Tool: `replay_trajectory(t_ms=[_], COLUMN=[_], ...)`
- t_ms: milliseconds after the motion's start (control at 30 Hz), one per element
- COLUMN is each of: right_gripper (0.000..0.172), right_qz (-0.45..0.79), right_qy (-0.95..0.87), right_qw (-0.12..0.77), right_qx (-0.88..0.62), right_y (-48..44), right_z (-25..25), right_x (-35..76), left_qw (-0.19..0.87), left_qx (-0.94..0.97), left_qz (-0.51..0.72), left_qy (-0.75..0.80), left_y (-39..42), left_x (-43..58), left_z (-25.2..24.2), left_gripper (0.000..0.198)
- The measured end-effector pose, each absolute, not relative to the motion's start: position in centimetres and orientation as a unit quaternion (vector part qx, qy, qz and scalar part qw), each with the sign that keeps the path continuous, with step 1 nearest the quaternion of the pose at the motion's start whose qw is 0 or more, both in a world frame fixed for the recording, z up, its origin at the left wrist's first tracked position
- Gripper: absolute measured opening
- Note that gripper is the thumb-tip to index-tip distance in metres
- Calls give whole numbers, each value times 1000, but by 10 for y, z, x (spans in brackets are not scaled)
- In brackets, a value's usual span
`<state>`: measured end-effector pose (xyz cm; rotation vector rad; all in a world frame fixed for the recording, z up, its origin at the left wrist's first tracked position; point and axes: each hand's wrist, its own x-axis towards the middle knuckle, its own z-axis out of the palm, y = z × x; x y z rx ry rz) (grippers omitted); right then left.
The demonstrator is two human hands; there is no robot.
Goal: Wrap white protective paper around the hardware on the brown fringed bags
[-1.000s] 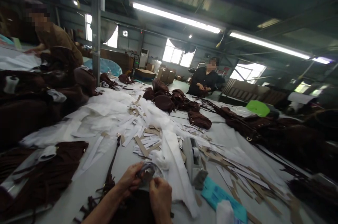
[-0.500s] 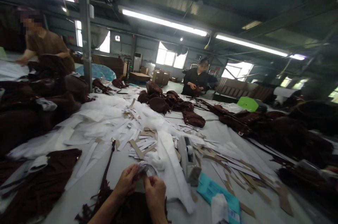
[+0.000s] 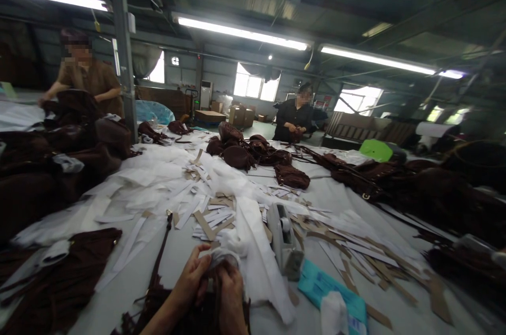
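My left hand (image 3: 190,281) and my right hand (image 3: 231,293) meet at the bottom centre, both closed on a small part wrapped in white tissue paper (image 3: 225,257). Under them lies a dark brown fringed bag (image 3: 190,319) with its strap (image 3: 159,258) running up the table. What the wrapped part is I cannot make out. A grey tape dispenser (image 3: 285,240) stands just to the right of my hands.
Long white table (image 3: 336,203) strewn with paper and cardboard strips (image 3: 213,214). Brown bags are piled at the left (image 3: 59,156), centre back (image 3: 256,153) and right (image 3: 415,193). A teal packet (image 3: 332,295) lies at bottom right. Two people work at the far side (image 3: 89,79), (image 3: 296,119).
My hands have pulled the white tissue round the metal ring that showed earlier, so the ring is now covered. The view has shifted slightly left.
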<state>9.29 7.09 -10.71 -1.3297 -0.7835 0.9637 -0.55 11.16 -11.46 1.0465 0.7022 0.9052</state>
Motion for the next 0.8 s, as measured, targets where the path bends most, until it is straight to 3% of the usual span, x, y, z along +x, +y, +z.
replay_trajectory(t_ms=[200, 800], right_gripper=[39, 28], right_qz=[507, 412], right_qy=[-325, -344], right_qw=[631, 625], right_qx=[-489, -567], right_y=[61, 65], right_z=[-99, -112], right_x=[90, 98], left_qw=[721, 727], left_qx=[476, 477], left_qz=[387, 387], left_qy=[322, 308], left_y=[112, 115], left_x=[-9, -10], left_z=[-117, -122], left_gripper=[60, 44])
